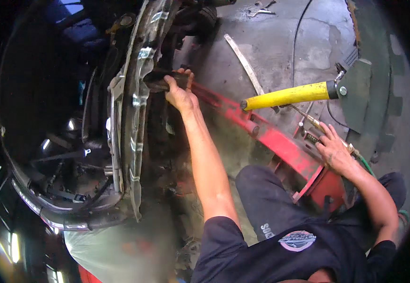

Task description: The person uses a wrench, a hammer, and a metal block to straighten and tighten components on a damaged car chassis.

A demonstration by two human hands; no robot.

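My left hand (181, 96) reaches forward and is wrapped round a dark metal block (157, 81) beside the lower edge of a car body (136, 101). A long red metal arm (280, 141), like a jack's, slants from near that block toward my knees. Over the red frame, my right hand (335, 150) curls on a line with a brass fitting (314, 122); its fingertips partly hide what they hold. A green hose (367, 165) runs off behind that hand. Close to my right fingers sits a coil spring (311, 137).
A yellow hydraulic cylinder (290, 94) slants above the red arm, joined to a dark green steel post (360, 99). A pale, worn bar (243, 63) and loose tools (263, 11) lie on the concrete floor. A black cable (295, 40) crosses it. Translucent sheeting (106, 252) hangs at lower left.
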